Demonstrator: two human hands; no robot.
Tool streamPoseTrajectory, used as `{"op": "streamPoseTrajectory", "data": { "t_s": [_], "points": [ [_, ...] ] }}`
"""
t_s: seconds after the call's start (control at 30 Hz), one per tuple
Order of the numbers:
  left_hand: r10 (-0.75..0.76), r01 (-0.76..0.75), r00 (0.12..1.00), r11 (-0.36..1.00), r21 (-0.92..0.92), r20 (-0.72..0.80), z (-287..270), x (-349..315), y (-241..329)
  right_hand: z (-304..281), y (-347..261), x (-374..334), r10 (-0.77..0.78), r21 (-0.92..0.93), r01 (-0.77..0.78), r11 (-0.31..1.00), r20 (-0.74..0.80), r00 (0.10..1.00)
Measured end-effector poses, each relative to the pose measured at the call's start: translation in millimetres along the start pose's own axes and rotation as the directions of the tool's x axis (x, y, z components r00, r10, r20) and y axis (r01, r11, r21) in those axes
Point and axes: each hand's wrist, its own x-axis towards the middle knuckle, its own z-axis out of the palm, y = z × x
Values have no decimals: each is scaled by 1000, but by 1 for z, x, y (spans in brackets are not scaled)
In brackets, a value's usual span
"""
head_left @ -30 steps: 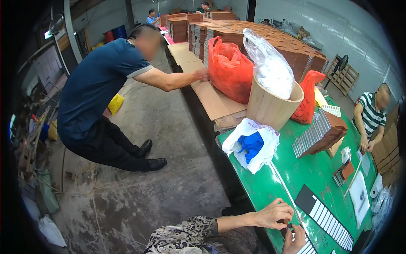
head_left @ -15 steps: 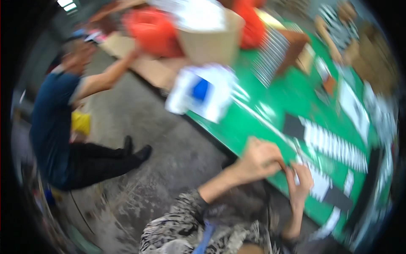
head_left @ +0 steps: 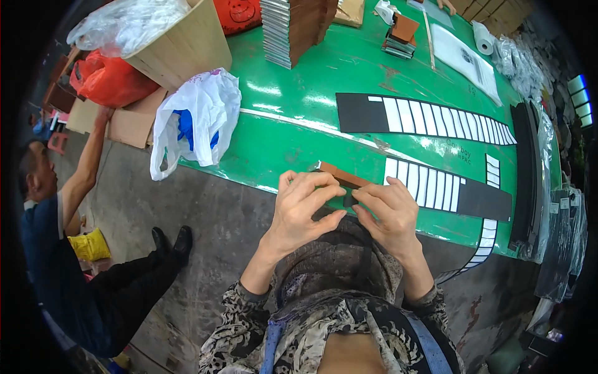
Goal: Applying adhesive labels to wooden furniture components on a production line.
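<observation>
My left hand (head_left: 304, 207) is raised near the table's front edge, its thumb and index finger apart, with no held thing showing between them. Facing it, my right hand (head_left: 391, 215) pinches a small black piece (head_left: 349, 199) between thumb and fingers. The left fingertips come close to this piece; whether they touch it is unclear. Just behind the fingers is a narrow brown block (head_left: 344, 175), partly covered by both hands. To the right, a black strip with white rectangles (head_left: 430, 187) lies on the green table (head_left: 293, 149). A similar strip (head_left: 430, 117) lies beyond.
A white plastic bag (head_left: 215, 118) with blue contents sits at the table's left edge. Behind it stand a beige bin (head_left: 193, 53) and a tall brown stack (head_left: 305, 31). A smaller stack (head_left: 400, 38) is farther right. A person (head_left: 68, 249) works at left.
My view has swung left and steadied. Both hands now show clearly, apart at the front edge of the table, with the small black piece in the right fingers.
</observation>
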Motion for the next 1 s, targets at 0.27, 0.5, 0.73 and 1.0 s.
{"op": "streamPoseTrajectory", "data": {
  "t_s": [0.27,0.5,0.73,1.0],
  "points": [
    [67,-68,998,995,76,15,2,-9,1,4,-2,-11,-3,51,-1,999,68,998],
    [58,-62,997,995,82,52,1,-18,-3,5,1,-14,69,233,-88,968,85,994],
    [51,-55,998,994,99,46,0,-20,-5,6,-3,-8,-51,98,40,994,108,993],
    [59,-66,996,993,97,67,-1,-27,-12,12,-6,-3,-50,118,38,992,98,994]
  ]
}}
